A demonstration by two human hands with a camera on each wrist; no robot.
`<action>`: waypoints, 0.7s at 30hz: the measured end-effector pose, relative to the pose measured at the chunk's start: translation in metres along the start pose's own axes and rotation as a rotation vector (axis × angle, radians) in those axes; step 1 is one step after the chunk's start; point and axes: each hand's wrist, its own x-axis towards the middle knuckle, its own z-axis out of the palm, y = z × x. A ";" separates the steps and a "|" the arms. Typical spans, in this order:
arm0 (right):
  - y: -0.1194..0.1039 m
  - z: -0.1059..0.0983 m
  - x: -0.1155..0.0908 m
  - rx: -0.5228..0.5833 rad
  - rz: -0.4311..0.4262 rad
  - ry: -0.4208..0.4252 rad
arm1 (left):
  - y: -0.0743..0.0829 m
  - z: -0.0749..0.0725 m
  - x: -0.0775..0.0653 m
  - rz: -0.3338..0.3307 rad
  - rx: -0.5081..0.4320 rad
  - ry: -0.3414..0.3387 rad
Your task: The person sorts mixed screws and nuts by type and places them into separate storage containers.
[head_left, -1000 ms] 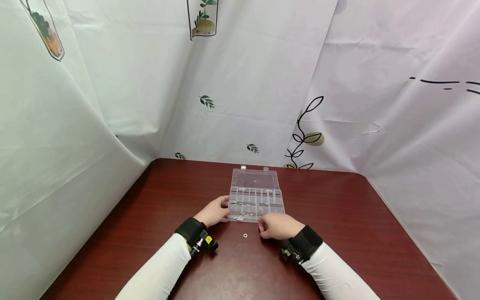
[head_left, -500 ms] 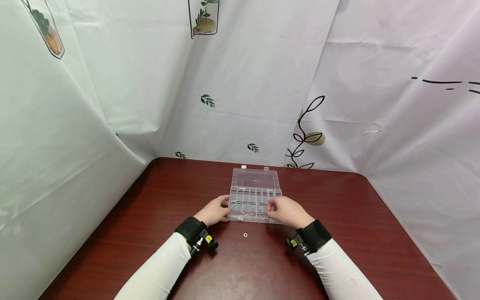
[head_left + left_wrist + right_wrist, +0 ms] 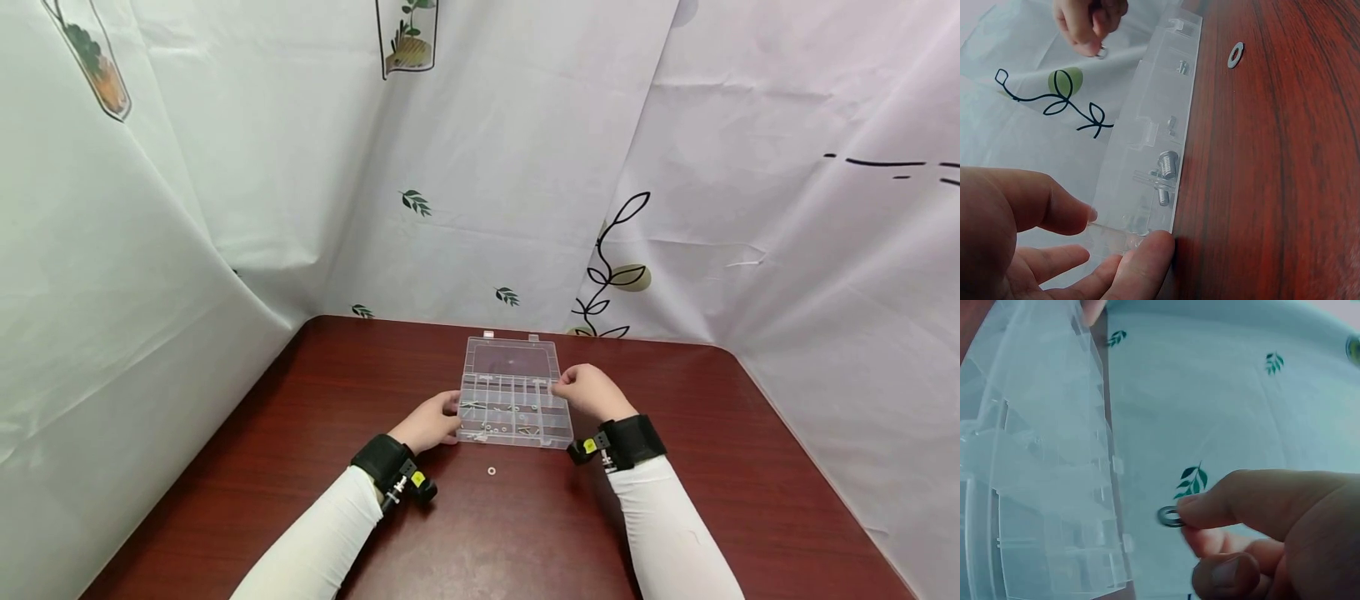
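Note:
A clear plastic compartment box (image 3: 504, 442) lies with its lid (image 3: 512, 360) folded back, away from me. Screws (image 3: 1167, 165), washers and other small metal parts are spread among its sections. My left hand (image 3: 425, 423) holds the box's left side, thumb on the rim and a finger against the front wall. Over the right end of the box is my right hand (image 3: 595, 393); its thumb and forefinger pinch a small metal washer (image 3: 1170, 517), which hangs apart from the box.
Another flat washer (image 3: 1235, 55) lies on the reddish-brown table (image 3: 420, 542) in front of the box. White printed cloth (image 3: 480, 167) hangs behind the table and along its sides.
From the box's front edge my right hand has moved right and away from me, rising above the far right compartments. My left hand stays at the box's left side.

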 end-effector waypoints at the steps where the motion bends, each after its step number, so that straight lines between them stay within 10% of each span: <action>1: 0.003 0.001 0.002 0.004 0.002 -0.019 | 0.000 0.000 0.000 -0.002 0.002 -0.001; 21: 0.027 0.027 0.009 -0.113 0.012 -0.044 | 0.000 0.000 0.000 0.006 0.010 0.004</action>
